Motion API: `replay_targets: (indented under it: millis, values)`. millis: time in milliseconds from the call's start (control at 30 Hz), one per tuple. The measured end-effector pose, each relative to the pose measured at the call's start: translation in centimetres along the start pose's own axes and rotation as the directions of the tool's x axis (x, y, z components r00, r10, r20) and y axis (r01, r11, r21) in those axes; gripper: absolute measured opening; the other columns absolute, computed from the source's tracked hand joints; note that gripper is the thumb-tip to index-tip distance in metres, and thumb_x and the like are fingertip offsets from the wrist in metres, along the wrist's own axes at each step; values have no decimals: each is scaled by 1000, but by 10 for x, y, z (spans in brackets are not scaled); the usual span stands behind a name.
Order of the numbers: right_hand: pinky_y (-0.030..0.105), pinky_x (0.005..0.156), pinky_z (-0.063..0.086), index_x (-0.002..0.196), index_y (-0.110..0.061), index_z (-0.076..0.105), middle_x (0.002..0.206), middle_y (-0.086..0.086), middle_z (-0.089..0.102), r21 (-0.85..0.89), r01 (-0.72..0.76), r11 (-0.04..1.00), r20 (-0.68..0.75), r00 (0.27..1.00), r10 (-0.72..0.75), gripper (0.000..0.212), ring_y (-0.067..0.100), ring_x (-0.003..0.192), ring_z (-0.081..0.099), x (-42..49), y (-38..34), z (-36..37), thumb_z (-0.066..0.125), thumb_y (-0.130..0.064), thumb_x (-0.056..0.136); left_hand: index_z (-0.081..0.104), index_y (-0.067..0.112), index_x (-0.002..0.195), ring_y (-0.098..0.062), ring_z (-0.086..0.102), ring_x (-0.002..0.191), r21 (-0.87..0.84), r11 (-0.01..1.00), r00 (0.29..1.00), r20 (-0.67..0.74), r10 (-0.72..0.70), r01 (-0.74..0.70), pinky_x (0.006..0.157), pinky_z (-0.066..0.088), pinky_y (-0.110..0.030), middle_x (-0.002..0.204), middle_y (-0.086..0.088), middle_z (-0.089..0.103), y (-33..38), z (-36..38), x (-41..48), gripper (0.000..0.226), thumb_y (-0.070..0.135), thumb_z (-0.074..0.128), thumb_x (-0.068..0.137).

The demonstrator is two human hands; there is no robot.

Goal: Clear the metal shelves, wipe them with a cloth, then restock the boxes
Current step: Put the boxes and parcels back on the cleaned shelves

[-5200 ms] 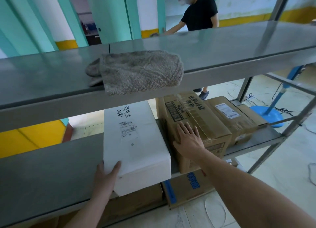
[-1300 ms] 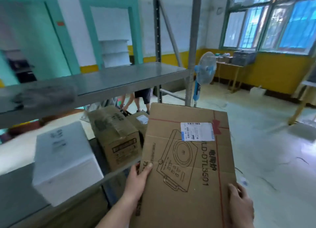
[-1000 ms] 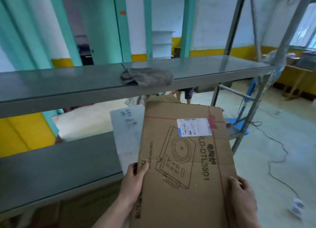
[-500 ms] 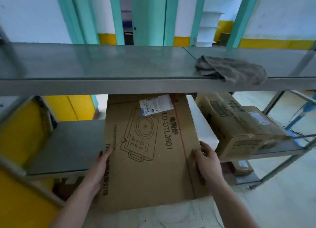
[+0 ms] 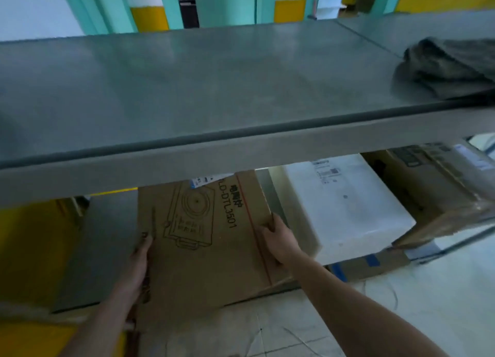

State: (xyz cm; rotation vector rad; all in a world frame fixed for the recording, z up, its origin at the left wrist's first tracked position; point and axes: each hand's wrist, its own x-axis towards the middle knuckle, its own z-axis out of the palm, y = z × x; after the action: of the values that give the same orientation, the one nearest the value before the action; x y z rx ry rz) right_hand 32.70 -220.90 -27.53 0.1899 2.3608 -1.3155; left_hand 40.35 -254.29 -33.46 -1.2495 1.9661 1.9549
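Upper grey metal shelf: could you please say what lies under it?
A flat brown cardboard box, a white foam box and a brown carton on the lower shelf; the upper shelf's lip hides their far ends.

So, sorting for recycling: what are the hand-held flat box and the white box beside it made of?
Flat box: brown cardboard, matte, with printed line art and a folded edge. White box: probably foam, perhaps polystyrene; matte, seamless white with softly rounded edges.

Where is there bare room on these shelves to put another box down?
The top shelf is bare from its left end to the cloth. The lower shelf has a bare patch left of the flat box. Right of it is crowded: white box and brown box sit close.
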Motion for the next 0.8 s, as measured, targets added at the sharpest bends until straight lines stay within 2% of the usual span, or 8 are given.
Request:
replay_targets:
  millis: [67,200,300,400,500,567,667,800]
  values:
    - [27,92,38,156,-19,30,140,5,54,-3,-76,997,-6,997,76,54,27,124,53,25,2,3,47,-28,105,55,28,141,-29,61,121,13,1000,998,51,-28,27,107,44,-56,137,-2,63,-16,3,61,103,92,63,61]
    - [37,99,45,152,-25,30,128,-1,55,45,-197,979,25,980,196,53,20,110,53,63,18,16,52,-30,103,49,13,144,-35,53,128,116,993,999,32,-4,1,111,40,-55,142,-13,56,-2,35,77,84,73,54,87]
    - [30,93,41,151,-24,35,134,2,57,-9,-226,974,15,974,226,53,17,107,51,77,29,23,55,-28,102,40,9,150,-39,48,133,180,983,999,23,-33,28,113,36,-54,148,-18,48,1,50,73,83,70,46,93]
    - [32,97,45,152,-24,36,141,4,56,-7,-210,978,-28,977,210,54,23,116,56,88,30,22,55,-28,102,38,3,150,-39,43,137,216,976,1000,20,-16,12,112,32,-48,151,-22,43,5,57,77,63,47,42,105]
    - [39,100,48,157,-23,28,144,6,53,-54,-228,972,-41,973,226,58,29,123,56,94,30,20,51,-31,104,35,4,152,-38,39,140,249,968,999,48,17,-28,114,30,-47,152,-18,41,14,59,73,65,47,42,104]
    - [42,106,46,160,-23,22,151,7,47,-73,-216,974,-47,976,213,63,30,130,52,86,33,19,49,-33,103,28,7,156,-36,34,145,313,947,997,47,67,-78,120,26,-48,159,-13,34,17,57,65,73,53,43,101]
    - [40,112,41,158,-22,26,152,6,45,-124,-137,983,-59,990,131,58,27,134,48,49,25,13,46,-32,105,23,9,158,-35,30,147,463,854,964,3,266,-237,119,25,-49,162,-15,27,29,63,37,61,27,49,106]
    - [36,114,36,156,-29,31,154,-1,41,-291,21,956,-56,998,-39,53,23,139,45,-9,28,3,46,-34,105,41,24,146,-19,55,121,490,730,872,159,463,-477,99,48,-40,145,1,47,33,105,-42,45,19,53,103]
